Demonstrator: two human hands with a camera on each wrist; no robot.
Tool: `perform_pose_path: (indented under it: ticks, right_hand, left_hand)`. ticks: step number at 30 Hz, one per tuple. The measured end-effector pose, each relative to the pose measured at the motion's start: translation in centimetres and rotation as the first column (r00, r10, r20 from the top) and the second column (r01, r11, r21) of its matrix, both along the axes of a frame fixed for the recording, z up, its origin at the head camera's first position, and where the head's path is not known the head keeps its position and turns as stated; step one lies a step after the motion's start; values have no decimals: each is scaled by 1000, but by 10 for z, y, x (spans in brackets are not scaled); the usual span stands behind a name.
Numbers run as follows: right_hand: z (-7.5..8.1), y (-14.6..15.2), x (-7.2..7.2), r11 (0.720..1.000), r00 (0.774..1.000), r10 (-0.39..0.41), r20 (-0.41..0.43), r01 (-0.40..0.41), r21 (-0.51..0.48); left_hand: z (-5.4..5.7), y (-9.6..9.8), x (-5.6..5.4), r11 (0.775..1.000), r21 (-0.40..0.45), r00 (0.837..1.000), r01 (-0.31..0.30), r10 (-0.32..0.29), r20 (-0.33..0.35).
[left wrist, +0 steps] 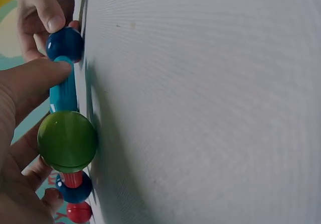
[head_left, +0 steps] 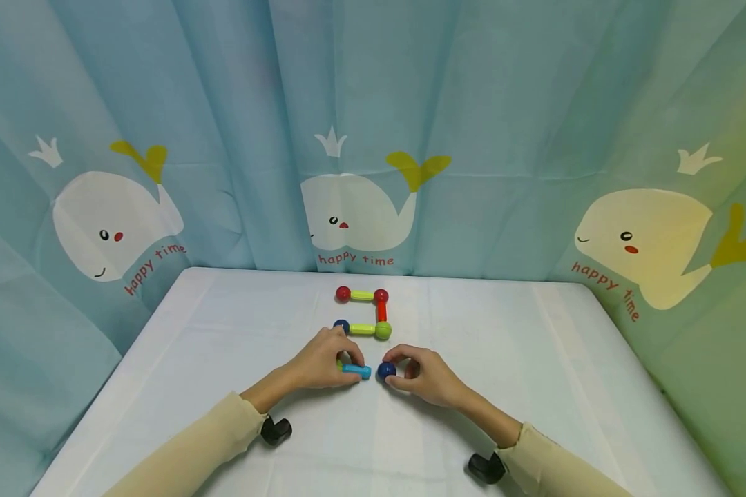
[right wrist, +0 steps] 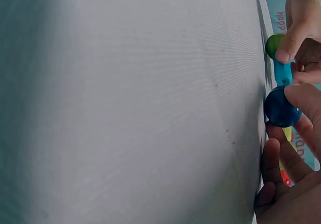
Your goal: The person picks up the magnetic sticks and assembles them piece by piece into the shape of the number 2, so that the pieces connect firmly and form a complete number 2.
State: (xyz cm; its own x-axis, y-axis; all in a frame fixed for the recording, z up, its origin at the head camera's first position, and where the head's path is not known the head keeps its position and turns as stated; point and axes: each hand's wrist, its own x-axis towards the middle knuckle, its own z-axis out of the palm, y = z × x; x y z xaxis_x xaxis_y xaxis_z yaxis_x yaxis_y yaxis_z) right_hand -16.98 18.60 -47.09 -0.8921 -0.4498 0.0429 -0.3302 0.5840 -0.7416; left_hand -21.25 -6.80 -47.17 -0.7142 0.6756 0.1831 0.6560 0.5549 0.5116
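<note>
My left hand pinches a light blue rod between thumb and fingers. A green ball sits at the rod's left end, and a red rod shows between it and another dark blue ball farther off. Across a small gap in the head view, my right hand holds a dark blue ball by thumb and fingertips, facing the rod's free end. Just beyond the hands lies a chain of balls and rods; my left hand partly covers its near-left dark blue ball.
The chain's far side has two red balls, left and right, with a yellow-green rod between. A red rod leads to a green ball. A whale-print curtain hangs behind the white table.
</note>
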Motion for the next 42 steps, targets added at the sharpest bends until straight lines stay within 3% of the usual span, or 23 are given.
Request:
perform_pose_path:
  ticks: [5,19,29,42]
  right_hand:
    - [0,1,1,1000,1000,-5,9,5,-7]
    - [-1,1,3,999,999,-29,12,30,-14]
    - [-1,-6,3,997,997,-72,26,72,-7]
    - [1,-12,4,998,998,-56,22,56,-6]
  left_hand:
    - [0,-1,-1,998,44,997,-33,29,76]
    - [1,-1,-1,997,40,991,-59,53,126]
    - [3,-1,-1,998,22,992,-61,58,115]
    - [1,0,0,999,11,994,-49,48,99]
